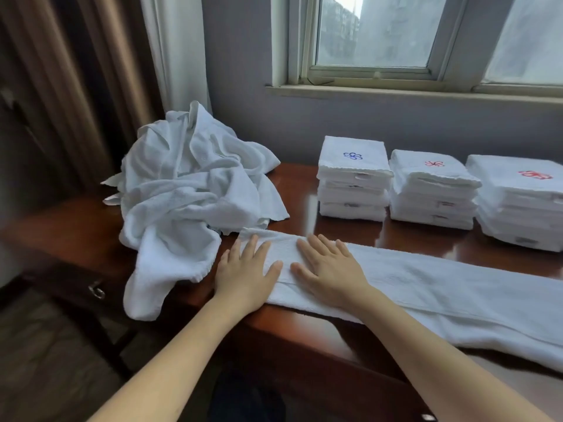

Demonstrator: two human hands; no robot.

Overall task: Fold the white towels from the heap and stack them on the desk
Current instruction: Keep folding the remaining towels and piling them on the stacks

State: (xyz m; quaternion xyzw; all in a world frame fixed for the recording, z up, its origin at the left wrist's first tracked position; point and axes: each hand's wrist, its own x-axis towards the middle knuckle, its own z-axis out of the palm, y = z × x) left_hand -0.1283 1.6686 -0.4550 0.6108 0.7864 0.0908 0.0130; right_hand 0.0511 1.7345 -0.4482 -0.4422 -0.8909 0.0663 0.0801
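A long white towel (426,287), folded lengthwise into a strip, lies across the brown desk (298,184) from the middle to the right edge. My left hand (243,272) and my right hand (329,269) rest flat, fingers spread, on the strip's left end, side by side. A heap of crumpled white towels (189,190) sits at the desk's left, one end hanging over the front edge. Three stacks of folded towels stand at the back: one with a blue emblem (353,178), two with red emblems (432,190) (521,202).
A window (396,38) with a sill runs above the stacks. Brown curtains (76,86) hang at the left. A drawer handle (97,291) shows under the desk's left part. The floor lies below at the left.
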